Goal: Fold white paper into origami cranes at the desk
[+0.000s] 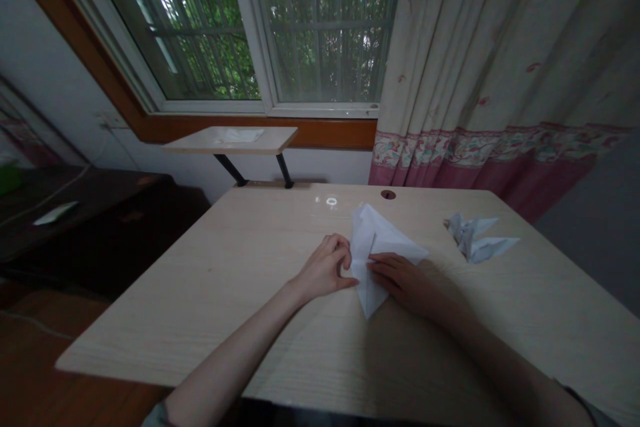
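Note:
A folded sheet of white paper (373,240) lies on the light wooden table (250,293), shaped like a long kite with a point toward me. My left hand (325,270) pinches the paper's left edge with curled fingers. My right hand (403,277) lies flat on the paper's right side, fingers stretched out and pressing it down. A second, finished-looking folded white paper figure (477,237) rests on the table to the right, apart from both hands.
A round cable hole (388,194) sits near the table's far edge. A small shelf (235,140) juts out under the window. A floral curtain (500,80) hangs at the right. A dark low cabinet (75,213) stands to the left.

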### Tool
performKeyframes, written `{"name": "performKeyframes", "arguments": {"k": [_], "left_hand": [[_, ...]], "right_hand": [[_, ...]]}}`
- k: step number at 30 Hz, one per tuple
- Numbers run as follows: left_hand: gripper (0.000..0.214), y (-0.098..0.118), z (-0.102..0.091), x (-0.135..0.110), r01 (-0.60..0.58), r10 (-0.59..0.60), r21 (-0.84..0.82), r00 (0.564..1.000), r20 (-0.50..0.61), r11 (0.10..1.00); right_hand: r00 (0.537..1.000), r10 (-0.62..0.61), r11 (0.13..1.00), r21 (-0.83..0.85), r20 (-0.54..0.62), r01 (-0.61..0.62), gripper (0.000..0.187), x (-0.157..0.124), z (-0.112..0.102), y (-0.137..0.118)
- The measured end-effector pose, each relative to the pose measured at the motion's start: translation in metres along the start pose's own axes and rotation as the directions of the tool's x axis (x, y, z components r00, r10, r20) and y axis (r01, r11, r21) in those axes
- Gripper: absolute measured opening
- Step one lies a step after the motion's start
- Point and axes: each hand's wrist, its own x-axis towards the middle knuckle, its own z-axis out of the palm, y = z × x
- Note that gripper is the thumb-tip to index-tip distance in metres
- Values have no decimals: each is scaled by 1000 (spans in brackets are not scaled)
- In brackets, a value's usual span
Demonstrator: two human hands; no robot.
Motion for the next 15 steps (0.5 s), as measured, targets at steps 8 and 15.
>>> {"name": "performKeyframes", "arguments": {"k": [8, 15], "left_hand": [[44, 0, 3, -2, 18, -19, 13, 999, 42, 1000], [51, 4, 2, -1, -36, 28, 69, 992, 125, 997]], "right_hand": [[1000, -16, 1000, -22, -3, 15, 46, -1, 5, 4], [998, -44, 999, 1, -36, 44, 46, -1, 7, 7]]}}
